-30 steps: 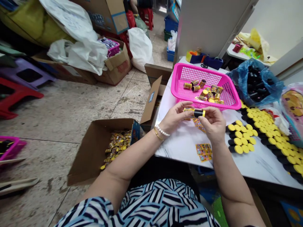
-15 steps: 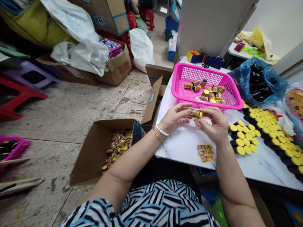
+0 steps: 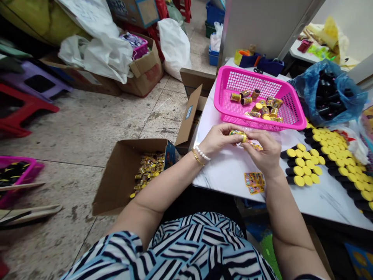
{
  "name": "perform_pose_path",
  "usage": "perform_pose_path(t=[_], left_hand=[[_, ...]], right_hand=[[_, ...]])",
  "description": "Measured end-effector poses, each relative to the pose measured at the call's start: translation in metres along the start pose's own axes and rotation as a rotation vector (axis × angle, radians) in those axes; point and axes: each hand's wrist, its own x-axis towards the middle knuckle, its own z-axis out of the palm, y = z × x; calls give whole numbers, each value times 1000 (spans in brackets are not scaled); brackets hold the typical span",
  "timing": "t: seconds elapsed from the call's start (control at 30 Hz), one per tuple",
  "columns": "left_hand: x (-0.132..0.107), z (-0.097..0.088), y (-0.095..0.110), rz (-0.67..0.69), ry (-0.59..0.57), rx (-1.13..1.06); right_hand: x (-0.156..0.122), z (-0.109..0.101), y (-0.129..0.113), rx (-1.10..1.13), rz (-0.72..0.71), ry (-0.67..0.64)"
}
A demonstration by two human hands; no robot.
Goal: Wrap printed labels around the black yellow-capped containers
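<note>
Pinching a small wrapped cylinder (image 3: 238, 135) between them, the left hand (image 3: 219, 140) and the right hand (image 3: 264, 151) were held close together above the white marble table (image 3: 230, 175), just in front of the basket. The cylinder had a shiny yellow printed wrap. It seemed to me light and rather stiff, but the wrap may be slippery, so I judged that its round side was the safer place to take hold. The fingertips (image 3: 231, 131) of both hands were curled and pressed around it, not spread; which fingers touched it I could not tell, because the hands covered them. A printed label (image 3: 255, 146) lay beside the right hand, and a second label (image 3: 254, 182) lay nearer on the table. On the far side, a pink plastic basket (image 3: 264, 123) held loose wrapped pieces (image 3: 256, 106). At left, an open cardboard box (image 3: 116, 182) on the floor held many more yellow pieces (image 3: 148, 169). At right lay black tubes with yellow caps (image 3: 301, 170), and a blue plastic bag (image 3: 329, 97) held black tubes.
</note>
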Motion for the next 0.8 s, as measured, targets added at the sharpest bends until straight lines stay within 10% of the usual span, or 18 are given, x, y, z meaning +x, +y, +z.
perform_pose_path(t=[0.3,0.53,0.8], left_hand=[[1,-3,-7,-34,45,-75],[3,-2,-5,61,31,-1],[3,-2,-7,-122,98,-27]], right_hand=[[-3,5,7,174,191,-8],[-7,18,5,574,732,-35],[-3,9,10,658,527,-162]])
